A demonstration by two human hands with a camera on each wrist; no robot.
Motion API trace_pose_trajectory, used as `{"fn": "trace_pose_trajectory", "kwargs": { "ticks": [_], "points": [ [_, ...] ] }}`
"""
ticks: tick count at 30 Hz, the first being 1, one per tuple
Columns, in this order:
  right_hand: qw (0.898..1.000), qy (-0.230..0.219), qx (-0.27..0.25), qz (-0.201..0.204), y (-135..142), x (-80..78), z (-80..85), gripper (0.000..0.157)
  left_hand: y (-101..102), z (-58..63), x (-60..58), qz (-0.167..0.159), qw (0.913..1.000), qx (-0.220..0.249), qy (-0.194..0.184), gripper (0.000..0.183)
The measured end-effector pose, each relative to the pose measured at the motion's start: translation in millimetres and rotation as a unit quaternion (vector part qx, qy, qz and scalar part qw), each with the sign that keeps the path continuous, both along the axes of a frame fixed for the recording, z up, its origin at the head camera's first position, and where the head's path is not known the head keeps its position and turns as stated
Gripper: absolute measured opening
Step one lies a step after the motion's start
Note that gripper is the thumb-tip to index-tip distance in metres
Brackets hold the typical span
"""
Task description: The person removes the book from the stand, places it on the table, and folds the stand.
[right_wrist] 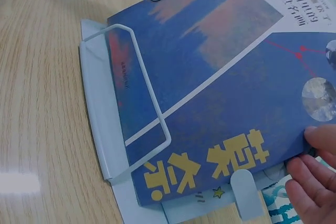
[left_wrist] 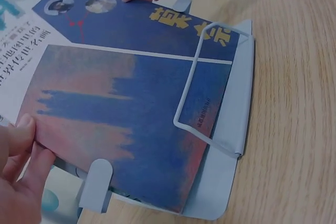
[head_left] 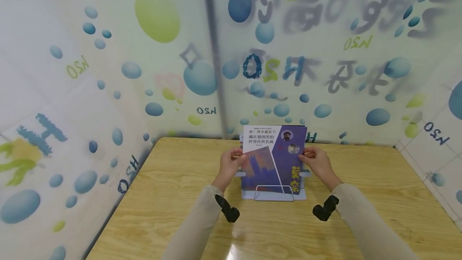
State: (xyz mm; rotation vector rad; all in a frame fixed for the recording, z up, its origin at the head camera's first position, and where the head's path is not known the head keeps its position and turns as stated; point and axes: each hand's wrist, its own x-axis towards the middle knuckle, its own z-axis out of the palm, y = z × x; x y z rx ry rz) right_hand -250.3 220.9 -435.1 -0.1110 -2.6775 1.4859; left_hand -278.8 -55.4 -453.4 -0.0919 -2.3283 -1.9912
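A purple, white and blue picture book (head_left: 263, 167) leans upright on a pale metal book stand (head_left: 249, 195). The stand's wire bar (left_wrist: 190, 85) crosses the lower front of the cover. On the book's left edge, my left hand (head_left: 229, 166) pinches the cover side, thumb in front and fingers behind. My right hand (head_left: 319, 164) pinches the opposite edge in the same way, as the right wrist view shows. Small side tabs (left_wrist: 97, 182) of the stand stick out below each hand. What lies behind the book is mostly hidden.
A light wooden table (head_left: 173, 208) carries the stand near its back edge. Behind and at both sides hang pale sheets (head_left: 173, 71) printed with blue and green bubbles and letters. A black band (head_left: 227, 208) is on each wrist.
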Motion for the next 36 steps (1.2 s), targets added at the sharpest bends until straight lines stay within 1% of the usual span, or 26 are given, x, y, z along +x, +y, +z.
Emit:
{"fn": "trace_pose_trajectory", "kwargs": {
  "ticks": [3, 5, 9, 12, 13, 17, 21, 24, 29, 32, 36],
  "points": [
    [1.000, 0.000, 0.003, 0.003, 0.2, -0.3, 0.0, 0.038, -2.6, 0.4, -1.4, -0.019, 0.9997, 0.019, 0.002, 0.016],
    [1.000, 0.006, 0.003, 0.007, 0.5, -1.0, -0.5, 0.036, -4.0, 2.4, -1.0, -0.025, 0.9993, 0.029, 0.000, 0.015],
    [1.000, 0.020, -0.003, 0.021, 0.8, -2.5, -1.0, 0.031, -6.5, 12.0, 5.0, -0.024, 0.9989, 0.040, 0.006, 0.015],
    [0.999, 0.023, -0.008, 0.025, 1.2, -3.2, 0.0, 0.029, -7.7, 15.7, 6.8, -0.017, 0.9989, 0.044, 0.005, 0.015],
    [0.999, 0.021, -0.010, 0.022, 1.6, -3.5, 0.4, 0.028, -7.7, 15.9, 6.6, -0.016, 0.9989, 0.044, 0.004, 0.015],
    [0.999, 0.019, -0.028, 0.016, 3.8, -4.3, 4.7, 0.030, -7.1, 11.7, -1.1, -0.011, 0.9993, 0.034, 0.005, 0.018],
    [0.999, 0.033, -0.023, 0.013, 7.1, -4.9, 11.4, 0.029, -5.5, 15.2, -5.7, -0.005, 0.9993, 0.027, 0.025, 0.018],
    [0.999, 0.045, -0.019, 0.013, 8.7, -4.6, 18.1, 0.029, -5.0, 22.0, -5.1, -0.008, 0.9987, 0.026, 0.044, 0.017],
    [0.998, 0.053, -0.039, 0.019, 11.1, -2.3, 31.5, 0.033, -3.1, 35.3, -2.4, -0.015, 0.9965, 0.036, 0.074, 0.016],
    [0.997, 0.064, -0.044, 0.020, 11.9, -0.2, 40.3, 0.032, -2.5, 43.5, -1.7, -0.017, 0.9955, 0.042, 0.084, 0.016],
    [0.995, 0.084, -0.046, 0.024, 13.0, 2.7, 51.7, 0.030, -2.6, 54.9, -0.8, -0.023, 0.9952, 0.045, 0.084, 0.016]
  ]
}}
